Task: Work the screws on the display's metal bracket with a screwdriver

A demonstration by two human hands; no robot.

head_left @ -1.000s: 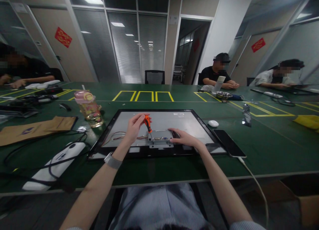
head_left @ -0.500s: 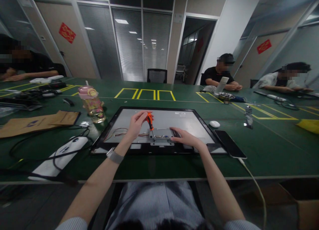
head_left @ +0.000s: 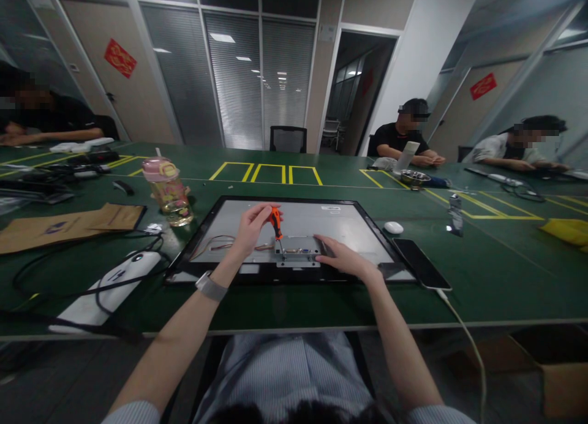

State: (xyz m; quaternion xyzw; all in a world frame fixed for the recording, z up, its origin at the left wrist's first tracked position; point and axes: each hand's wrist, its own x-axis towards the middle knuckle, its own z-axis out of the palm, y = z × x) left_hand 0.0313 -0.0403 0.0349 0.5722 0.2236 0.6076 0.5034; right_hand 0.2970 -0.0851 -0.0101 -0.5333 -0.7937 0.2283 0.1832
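Observation:
My left hand (head_left: 254, 227) is closed around the orange-and-black handle of a screwdriver (head_left: 275, 222). Its shaft points down to the left end of a metal box (head_left: 296, 245) with ports along its near side. This box lies on the grey back of a flat display panel (head_left: 229, 222) with a black frame. At the box's right end rests my right hand (head_left: 342, 255), fingers stretched out and apart, thumb near the port side. Thin cables (head_left: 220, 243) run across the panel left of the box. The screwdriver's tip is too small to make out.
Left of the panel stand a pink-lidded bottle (head_left: 166, 191), a paper bag (head_left: 68, 225) and a white power strip (head_left: 108, 289) with black cables. To the right lie a phone (head_left: 420, 263) on a cable and a white case (head_left: 394, 228). Several people sit across the table (head_left: 294, 314).
The camera view has shifted slightly. Both hands and the screwdriver keep nearly the same place at the metal box.

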